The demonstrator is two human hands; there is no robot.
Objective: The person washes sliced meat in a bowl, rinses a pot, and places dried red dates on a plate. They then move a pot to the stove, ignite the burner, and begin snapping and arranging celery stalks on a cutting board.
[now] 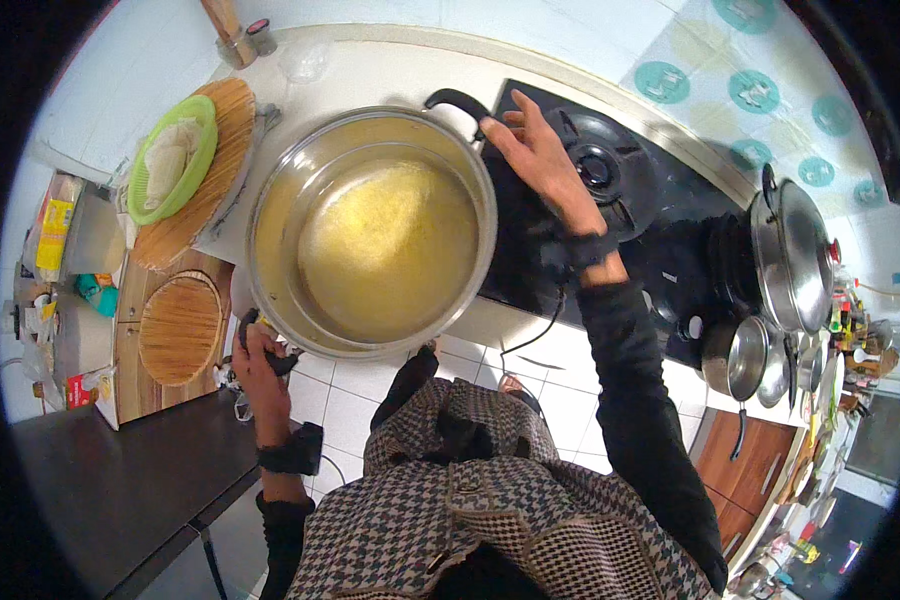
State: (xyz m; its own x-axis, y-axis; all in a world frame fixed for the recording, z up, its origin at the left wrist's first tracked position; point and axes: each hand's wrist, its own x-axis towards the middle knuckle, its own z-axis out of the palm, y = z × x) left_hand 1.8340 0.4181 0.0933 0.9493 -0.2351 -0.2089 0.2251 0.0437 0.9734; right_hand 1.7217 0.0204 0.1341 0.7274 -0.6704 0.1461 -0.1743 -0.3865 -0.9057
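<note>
A large, wide metal pot [390, 247] is in front of me; a yellowish sheen shows on its inside. Its two black handles lie at the upper right and lower left. My left hand [259, 367] is closed round the lower-left handle [249, 330]. At the upper-right handle [457, 101] is my right hand [529, 154], its thumb against the handle's end and its fingers spread over the edge of the black gas hob [671, 262]. Whether the right hand bears any of the pot's weight cannot be told.
A green plastic basket [206, 131] holding a pale cloth lies on a round wooden board [232, 101] at the left. Another round board [180, 330] is below it. A lidded metal pot [791, 255] and a saucepan [746, 356] stand at the right. A black cable [532, 341] hangs off the counter.
</note>
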